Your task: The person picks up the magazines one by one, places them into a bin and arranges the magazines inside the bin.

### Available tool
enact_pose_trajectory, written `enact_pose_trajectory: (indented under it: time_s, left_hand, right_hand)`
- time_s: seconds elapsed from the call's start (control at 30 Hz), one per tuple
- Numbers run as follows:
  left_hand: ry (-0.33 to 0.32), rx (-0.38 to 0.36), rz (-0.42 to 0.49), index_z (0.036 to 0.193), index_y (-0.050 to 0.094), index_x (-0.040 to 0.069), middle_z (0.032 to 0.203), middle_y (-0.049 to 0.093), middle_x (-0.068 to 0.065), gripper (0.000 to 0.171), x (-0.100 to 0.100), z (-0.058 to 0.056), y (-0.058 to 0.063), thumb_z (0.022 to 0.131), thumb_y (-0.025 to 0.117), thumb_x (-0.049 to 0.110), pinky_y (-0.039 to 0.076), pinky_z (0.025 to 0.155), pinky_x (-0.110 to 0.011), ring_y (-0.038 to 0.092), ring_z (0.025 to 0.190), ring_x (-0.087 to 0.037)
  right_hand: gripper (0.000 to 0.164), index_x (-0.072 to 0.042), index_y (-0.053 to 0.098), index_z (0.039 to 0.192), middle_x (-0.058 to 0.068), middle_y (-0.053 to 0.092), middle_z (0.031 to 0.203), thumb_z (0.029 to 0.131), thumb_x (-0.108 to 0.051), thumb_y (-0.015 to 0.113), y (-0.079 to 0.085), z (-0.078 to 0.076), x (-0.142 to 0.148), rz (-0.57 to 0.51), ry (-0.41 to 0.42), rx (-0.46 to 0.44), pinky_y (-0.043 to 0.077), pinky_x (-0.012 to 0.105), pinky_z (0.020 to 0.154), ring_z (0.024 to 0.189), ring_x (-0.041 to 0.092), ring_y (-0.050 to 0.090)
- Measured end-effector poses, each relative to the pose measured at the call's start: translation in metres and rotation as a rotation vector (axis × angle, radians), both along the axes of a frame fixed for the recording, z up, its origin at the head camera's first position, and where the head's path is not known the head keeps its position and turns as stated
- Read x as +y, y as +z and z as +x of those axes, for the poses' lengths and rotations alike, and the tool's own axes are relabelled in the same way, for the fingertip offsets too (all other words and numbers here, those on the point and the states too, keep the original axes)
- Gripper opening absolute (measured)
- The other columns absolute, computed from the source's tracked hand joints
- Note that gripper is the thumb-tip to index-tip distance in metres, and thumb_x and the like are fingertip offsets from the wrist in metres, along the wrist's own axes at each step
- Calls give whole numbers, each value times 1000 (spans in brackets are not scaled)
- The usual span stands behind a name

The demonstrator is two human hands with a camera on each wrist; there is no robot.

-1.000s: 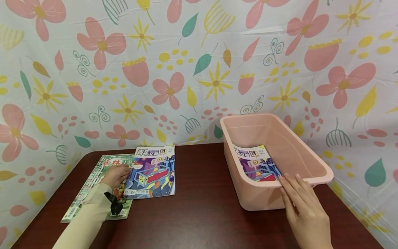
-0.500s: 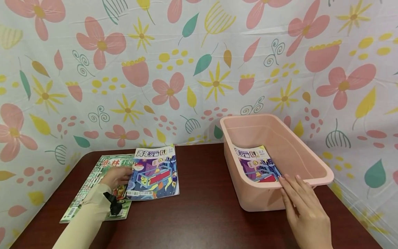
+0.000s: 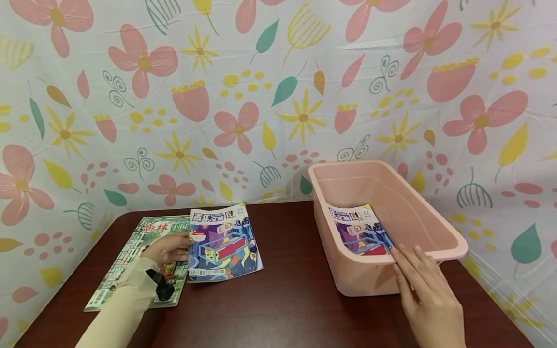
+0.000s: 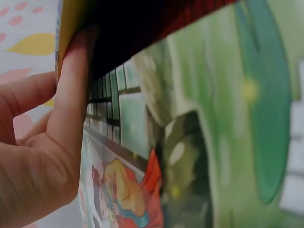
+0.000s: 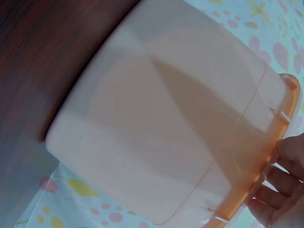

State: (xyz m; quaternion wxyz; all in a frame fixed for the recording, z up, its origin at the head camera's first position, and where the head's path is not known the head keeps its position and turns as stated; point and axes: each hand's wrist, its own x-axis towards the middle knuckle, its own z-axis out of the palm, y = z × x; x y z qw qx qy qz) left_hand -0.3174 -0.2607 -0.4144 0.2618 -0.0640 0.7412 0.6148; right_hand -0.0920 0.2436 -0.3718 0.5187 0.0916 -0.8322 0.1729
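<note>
My left hand (image 3: pixel 169 249) pinches the left edge of a purple-and-blue magazine (image 3: pixel 224 244). In the left wrist view, finger and thumb hold the edge of the magazine (image 4: pixel 66 23), seen nearly side-on, above a dark gap. Partly covered by my left hand and wrist, a green magazine (image 3: pixel 130 261) lies flat to the left. My right hand (image 3: pixel 428 290) grips the near rim of a pink plastic bin (image 3: pixel 370 280), fingers over the top and thumb below the lip. The right wrist view shows the fingers (image 5: pixel 278 185) at the rim of the bin (image 5: pixel 142 123). Inside sits another purple magazine (image 3: pixel 359 229).
A dark red-brown table (image 3: pixel 278 309) carries everything. Behind it hangs a white cloth (image 3: pixel 270 72) printed with flowers and leaves. A black strap (image 3: pixel 161 285) circles the left wrist over a cream sleeve (image 3: pixel 117 309).
The purple magazine on the left has slid rightward, turning slightly, with my left hand at its edge. More of the green magazine's right side shows. The right hand and bin have stayed put.
</note>
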Motion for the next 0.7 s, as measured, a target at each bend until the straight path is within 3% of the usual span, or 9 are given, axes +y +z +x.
enact_pose_trajectory:
  time_s: [0.1, 0.17, 0.23, 0.27, 0.37, 0.47, 0.57, 0.63, 0.7]
  left_hand:
    - [22, 12, 13, 153, -5, 3, 119, 52, -21, 75, 2, 1, -1, 100, 48, 7, 53, 64, -26, 56, 68, -12]
    - [30, 24, 20, 153, -4, 3, 102, 56, -7, 75, 2, 1, -3, 100, 49, 7, 53, 63, -26, 54, 65, -11]
    - [31, 36, 27, 153, -3, 2, 99, 56, -1, 75, 1, 2, -5, 100, 49, 8, 52, 64, -26, 54, 65, -10]
    - [30, 43, 27, 153, -3, 2, 104, 56, -2, 75, 0, 2, -6, 100, 49, 9, 52, 66, -27, 54, 67, -10]
    - [37, 54, 19, 153, -2, 1, 127, 50, -20, 73, 0, 3, -8, 101, 49, 11, 52, 71, -28, 58, 79, -11]
    - [38, 55, 17, 153, -2, 1, 150, 25, -29, 71, 2, 4, -7, 102, 47, 12, 51, 74, -28, 59, 95, -18]
    - [43, 52, 23, 153, -2, 1, 154, 15, -28, 69, 4, 6, -5, 103, 44, 12, 51, 78, -29, 56, 107, -25]
    - [47, 43, 39, 153, -4, 1, 155, 11, -27, 69, 5, 7, -5, 103, 43, 12, 49, 90, -35, 53, 117, -31]
    - [62, 30, 64, 153, -5, 2, 156, 10, -27, 70, 7, 8, -5, 103, 43, 12, 41, 103, -43, 38, 132, -39]
  right_hand:
    - [50, -9, 68, 122, -11, 54, 134, 101, -46, 42, 0, 1, 0, 6, -5, -21, 29, 33, 112, 132, 9, 43]
    - [51, -9, 67, 123, -10, 54, 134, 102, -46, 41, 0, 2, 1, 12, -9, -36, 29, 33, 112, 133, 10, 43]
    - [51, -8, 67, 123, -5, 57, 133, 102, -46, 41, 0, 2, 0, 14, -8, -39, 29, 34, 112, 132, 11, 43]
    - [51, -8, 67, 123, -2, 58, 132, 102, -46, 40, 1, 3, 0, 17, -10, -48, 28, 34, 112, 133, 10, 43]
    - [52, -8, 67, 123, 8, 63, 126, 102, -46, 40, 1, 3, 0, 18, -11, -50, 28, 34, 112, 133, 10, 42]
    - [54, -7, 66, 124, 13, 64, 122, 102, -47, 38, 2, 4, 0, 19, -16, -77, 28, 35, 113, 134, 10, 41]
    - [55, -6, 65, 125, 14, 64, 123, 102, -48, 37, 3, 6, -1, 19, -20, -106, 27, 35, 113, 135, 9, 39]
    - [55, -6, 65, 125, 14, 64, 123, 102, -48, 37, 4, 6, -1, 21, -21, -110, 27, 35, 113, 135, 10, 39]
    - [55, -6, 66, 125, 15, 64, 122, 103, -47, 37, 4, 7, -2, 24, -19, -103, 27, 35, 113, 135, 11, 40]
